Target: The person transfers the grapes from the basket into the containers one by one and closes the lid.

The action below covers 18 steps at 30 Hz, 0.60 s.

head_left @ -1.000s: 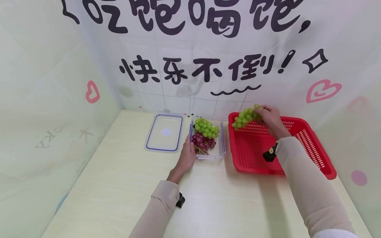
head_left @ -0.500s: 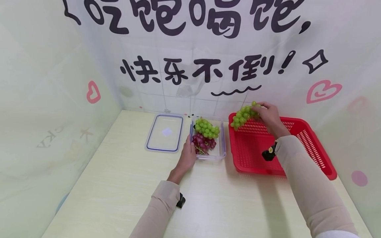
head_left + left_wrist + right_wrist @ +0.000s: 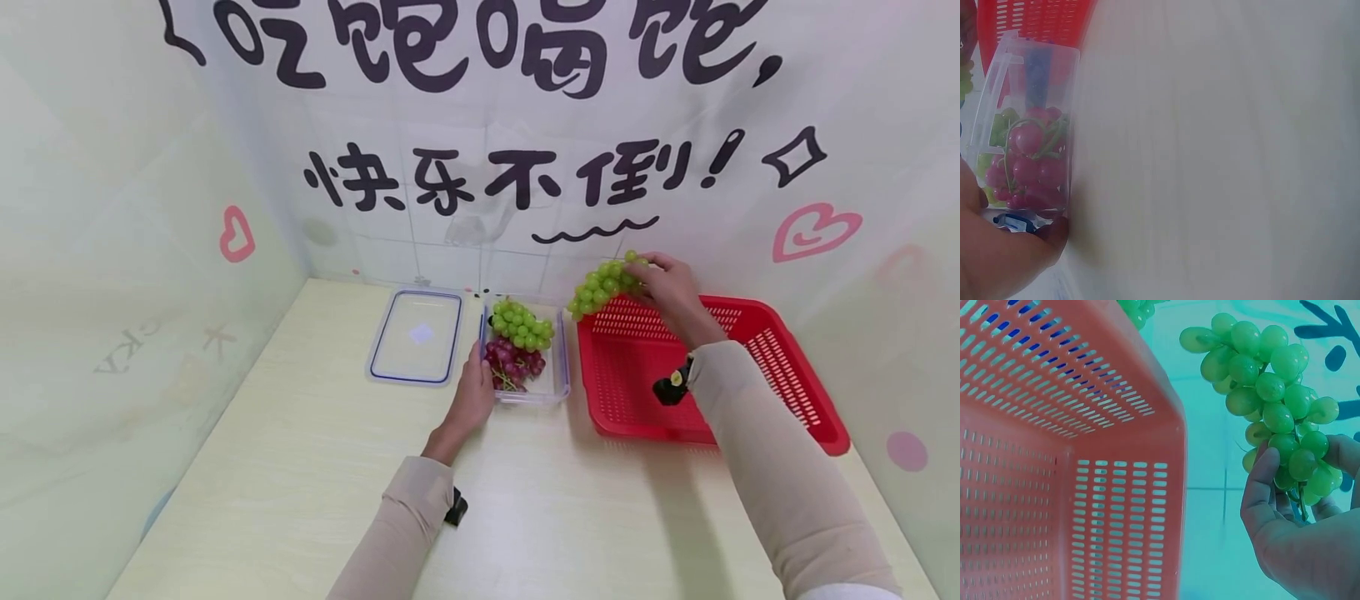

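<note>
In the head view my right hand point(image 3: 670, 292) holds a bunch of green grapes point(image 3: 603, 287) above the back left rim of a red plastic basket point(image 3: 652, 432). The right wrist view shows the thumb and fingers of the right hand point(image 3: 1297, 531) around one end of the bunch. A clear plastic food container point(image 3: 528, 398) stands left of the basket. Inside it, green grapes point(image 3: 522, 323) lie at the back and red grapes point(image 3: 513, 360) in front. My left hand point(image 3: 472, 392) rests against the container's left side, fingers extended along it.
A clear lid point(image 3: 415, 337) with a blue seal lies on the table point(image 3: 300, 467) left of the container. Behind, a white wall sheet point(image 3: 442, 117) with dark lettering rises from the table's back edge. The basket stands near the right wall.
My right hand has moved left and slightly up with the green grapes, from over the basket toward the container. The left hand has stayed at the container's side.
</note>
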Each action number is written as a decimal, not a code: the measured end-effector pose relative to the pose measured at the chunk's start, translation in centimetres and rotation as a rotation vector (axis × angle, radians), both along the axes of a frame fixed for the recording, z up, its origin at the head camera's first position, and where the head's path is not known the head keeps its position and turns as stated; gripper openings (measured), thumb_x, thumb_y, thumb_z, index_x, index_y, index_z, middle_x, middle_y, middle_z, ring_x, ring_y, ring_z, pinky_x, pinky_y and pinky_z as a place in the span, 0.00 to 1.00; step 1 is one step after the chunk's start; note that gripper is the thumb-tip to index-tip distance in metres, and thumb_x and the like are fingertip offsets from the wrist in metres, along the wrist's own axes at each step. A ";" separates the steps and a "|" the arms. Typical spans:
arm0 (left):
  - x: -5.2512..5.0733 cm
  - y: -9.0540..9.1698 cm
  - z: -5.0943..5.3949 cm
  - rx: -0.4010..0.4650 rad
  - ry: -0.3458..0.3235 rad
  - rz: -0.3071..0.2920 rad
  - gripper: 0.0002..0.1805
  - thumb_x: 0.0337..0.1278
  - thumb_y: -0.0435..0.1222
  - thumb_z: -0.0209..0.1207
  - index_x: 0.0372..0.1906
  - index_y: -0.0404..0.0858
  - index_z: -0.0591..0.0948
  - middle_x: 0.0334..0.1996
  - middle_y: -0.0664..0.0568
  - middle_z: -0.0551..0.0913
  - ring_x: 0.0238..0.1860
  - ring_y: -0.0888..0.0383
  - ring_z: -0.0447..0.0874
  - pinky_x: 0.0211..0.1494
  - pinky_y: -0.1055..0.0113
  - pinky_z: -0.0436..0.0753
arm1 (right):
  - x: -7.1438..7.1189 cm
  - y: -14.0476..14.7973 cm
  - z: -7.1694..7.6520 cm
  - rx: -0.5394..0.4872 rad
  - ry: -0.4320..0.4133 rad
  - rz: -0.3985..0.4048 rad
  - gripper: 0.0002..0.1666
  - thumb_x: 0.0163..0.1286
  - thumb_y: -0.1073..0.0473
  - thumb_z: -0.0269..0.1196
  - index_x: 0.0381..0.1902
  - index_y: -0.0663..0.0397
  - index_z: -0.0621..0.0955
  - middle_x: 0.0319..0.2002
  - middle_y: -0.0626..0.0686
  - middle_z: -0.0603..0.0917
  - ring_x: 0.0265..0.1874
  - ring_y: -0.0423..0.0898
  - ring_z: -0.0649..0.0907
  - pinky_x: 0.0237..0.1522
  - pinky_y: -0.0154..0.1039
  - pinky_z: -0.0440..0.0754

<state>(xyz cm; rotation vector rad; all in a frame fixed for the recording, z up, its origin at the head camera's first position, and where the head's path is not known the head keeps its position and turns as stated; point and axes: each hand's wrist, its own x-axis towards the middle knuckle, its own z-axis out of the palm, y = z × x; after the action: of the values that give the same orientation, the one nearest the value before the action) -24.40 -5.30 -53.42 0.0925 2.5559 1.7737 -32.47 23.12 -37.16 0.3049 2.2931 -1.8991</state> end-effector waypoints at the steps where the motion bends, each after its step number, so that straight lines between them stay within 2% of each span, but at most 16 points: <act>1: 0.0 0.0 0.0 0.001 -0.004 0.000 0.29 0.80 0.35 0.30 0.79 0.32 0.43 0.67 0.29 0.63 0.37 0.51 0.70 0.62 0.48 0.71 | 0.0 -0.1 0.0 -0.005 -0.002 0.005 0.15 0.74 0.49 0.58 0.53 0.46 0.75 0.54 0.49 0.73 0.50 0.45 0.77 0.46 0.28 0.83; 12: 0.0 0.0 0.1 0.032 -0.013 -0.013 0.30 0.81 0.35 0.30 0.79 0.32 0.41 0.72 0.31 0.58 0.37 0.51 0.69 0.66 0.48 0.69 | -0.1 -1.7 0.0 0.015 -0.032 0.055 0.20 0.74 0.51 0.58 0.59 0.52 0.73 0.57 0.53 0.72 0.50 0.47 0.78 0.51 0.32 0.83; 18: 0.0 -0.1 0.1 0.028 -0.019 -0.013 0.30 0.81 0.36 0.30 0.79 0.33 0.41 0.73 0.31 0.56 0.43 0.49 0.71 0.65 0.48 0.69 | -0.3 -2.6 -0.4 0.029 -0.037 0.085 0.23 0.74 0.51 0.59 0.62 0.52 0.73 0.55 0.53 0.74 0.45 0.45 0.80 0.48 0.32 0.84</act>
<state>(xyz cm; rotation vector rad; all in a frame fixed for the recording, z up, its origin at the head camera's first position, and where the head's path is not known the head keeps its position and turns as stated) -24.39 -5.43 -53.32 0.0921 2.5131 1.7970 -32.73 20.47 -37.59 0.2398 2.2736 -1.8060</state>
